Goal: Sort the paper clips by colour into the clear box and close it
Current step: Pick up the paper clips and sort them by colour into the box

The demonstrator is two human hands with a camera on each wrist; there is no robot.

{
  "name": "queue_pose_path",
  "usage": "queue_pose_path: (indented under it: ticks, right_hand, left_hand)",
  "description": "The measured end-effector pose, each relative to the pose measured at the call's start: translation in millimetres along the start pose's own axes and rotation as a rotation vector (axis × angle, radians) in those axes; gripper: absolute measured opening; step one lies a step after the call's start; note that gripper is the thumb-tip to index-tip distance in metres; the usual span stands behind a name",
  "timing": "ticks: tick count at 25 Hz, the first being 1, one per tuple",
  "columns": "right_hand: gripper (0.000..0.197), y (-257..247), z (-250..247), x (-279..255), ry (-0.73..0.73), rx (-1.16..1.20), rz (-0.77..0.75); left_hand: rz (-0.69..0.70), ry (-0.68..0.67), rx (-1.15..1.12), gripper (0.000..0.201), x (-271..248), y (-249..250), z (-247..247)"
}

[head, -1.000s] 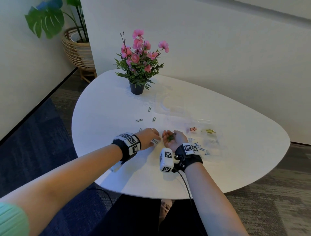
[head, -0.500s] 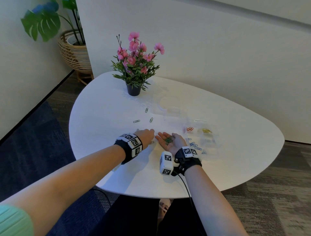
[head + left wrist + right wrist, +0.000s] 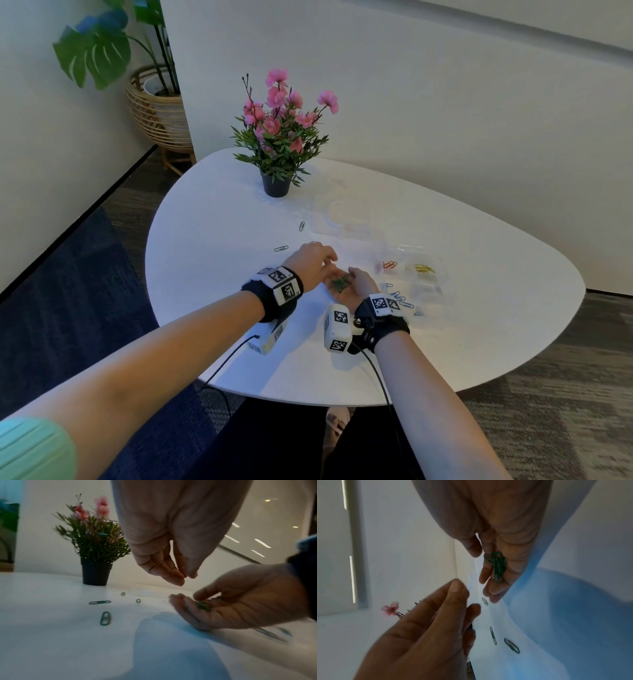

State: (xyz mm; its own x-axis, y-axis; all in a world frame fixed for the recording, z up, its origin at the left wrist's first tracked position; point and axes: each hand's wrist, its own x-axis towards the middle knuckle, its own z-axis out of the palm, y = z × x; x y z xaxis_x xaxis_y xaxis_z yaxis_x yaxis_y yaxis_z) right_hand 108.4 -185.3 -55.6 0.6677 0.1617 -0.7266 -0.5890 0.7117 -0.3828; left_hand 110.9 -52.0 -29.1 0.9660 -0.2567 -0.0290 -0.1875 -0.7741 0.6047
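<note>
My right hand (image 3: pixel 349 282) lies palm up on the white table, cupped round a small bunch of green paper clips (image 3: pixel 339 283), with its thumb bent over them (image 3: pixel 203 605). My left hand (image 3: pixel 327 264) hovers just above that palm, its fingertips (image 3: pixel 180 580) pointing down and no clip showing between them. Loose green clips (image 3: pixel 105 618) lie on the table to the left. The clear box (image 3: pixel 416 248) stands to the right and holds red clips (image 3: pixel 389 264), yellow clips (image 3: pixel 424 268) and blue clips (image 3: pixel 401 298) in separate compartments.
A black pot of pink flowers (image 3: pixel 275 185) stands at the back of the table (image 3: pixel 205 274). A clear lid-like piece (image 3: pixel 346 219) lies behind the box. Wrist-camera cables hang over the near table edge. A wicker planter (image 3: pixel 157 113) sits on the floor at far left.
My left hand has lifted off the table and moved right, over the right palm. The right hand has stayed palm up with the green clips.
</note>
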Motion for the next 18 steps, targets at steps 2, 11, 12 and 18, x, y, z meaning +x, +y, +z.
queue_pose_path:
  ticks: [2, 11, 12, 18]
  right_hand:
    - [0.036, -4, -3, 2, 0.039, -0.046, 0.013]
    - [0.034, -6, -18, 11, 0.025, -0.201, 0.086]
    - [0.033, -6, -19, 12, 0.023, -0.208, 0.075]
    - [0.031, -2, -16, 13, 0.020, -0.127, 0.005]
  left_hand:
    - [-0.059, 0.056, 0.044, 0.025, 15, -13, -11]
    - [-0.178, -0.176, 0.282, 0.033, 58, -41, -10]
    - [-0.192, -0.168, 0.264, 0.028, 61, -41, -9]
    - [-0.330, -0.080, 0.116, 0.032, 55, -32, -4]
